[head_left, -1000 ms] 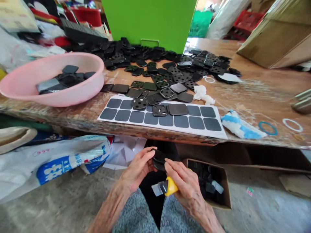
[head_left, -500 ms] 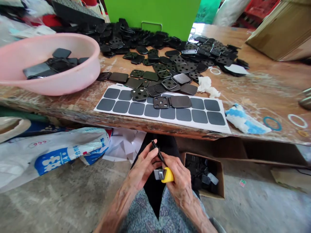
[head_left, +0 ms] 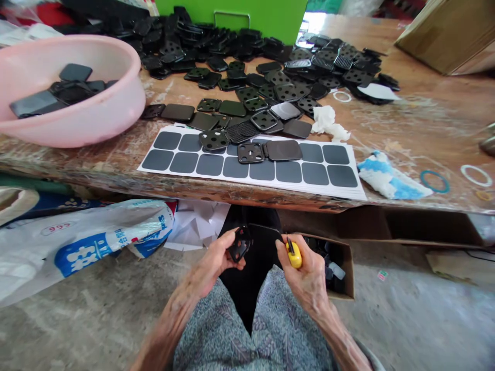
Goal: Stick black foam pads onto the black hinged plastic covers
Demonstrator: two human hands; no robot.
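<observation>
Two bare hands work over the lap. The left hand (head_left: 212,267) pinches a black perforated square plastic plate (head_left: 240,243) between thumb and fingers, while the right hand (head_left: 305,273) closes around a yellow-handled utility knife (head_left: 294,256). Just beyond them, an open cardboard box (head_left: 347,270) stands on the concrete floor (head_left: 425,319). On the scarred wooden table (head_left: 429,129), matte black squares (head_left: 216,49) lie heaped near a white sheet of rounded dark pads (head_left: 235,167) and a smooth pink plastic basin (head_left: 77,131).
</observation>
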